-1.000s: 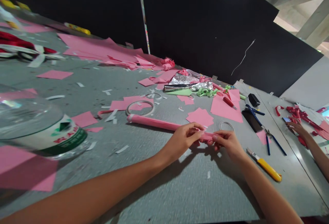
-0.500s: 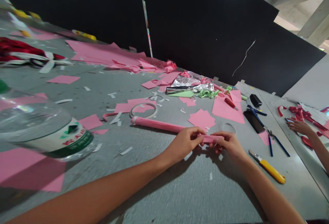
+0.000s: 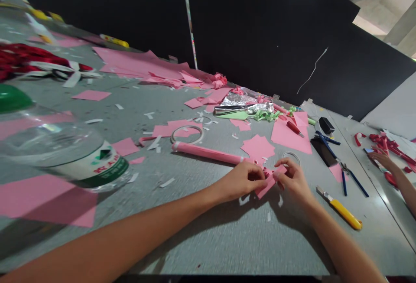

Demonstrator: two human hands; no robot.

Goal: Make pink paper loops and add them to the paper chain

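Observation:
A small folded piece of pink paper (image 3: pixel 267 186) is pinched between both my hands above the grey table. The fingertips of my left hand (image 3: pixel 244 182) close on its left edge. My right hand (image 3: pixel 291 178) holds its upper right part between thumb and fingers. Behind my left hand lies a long roll of pink paper (image 3: pixel 208 153), with a white ring (image 3: pixel 187 134) at its left end. Just beyond my hands is a stack of pink paper squares (image 3: pixel 258 146). Another thin ring (image 3: pixel 291 157) lies behind my right hand, partly covered by it.
To the left stands a clear plastic bottle (image 3: pixel 65 140) with a green cap. A yellow-handled utility knife (image 3: pixel 344 213), blue-handled pliers (image 3: pixel 354 179) and a dark phone (image 3: pixel 323 152) lie to the right. Another person's hand (image 3: pixel 383 160) works at far right. A black panel (image 3: pixel 247 36) rises behind.
The pink paper was held level as a narrow strip; now it is tilted and shows a broader face. My right hand has shifted slightly up, its fingers higher. The view has turned a little.

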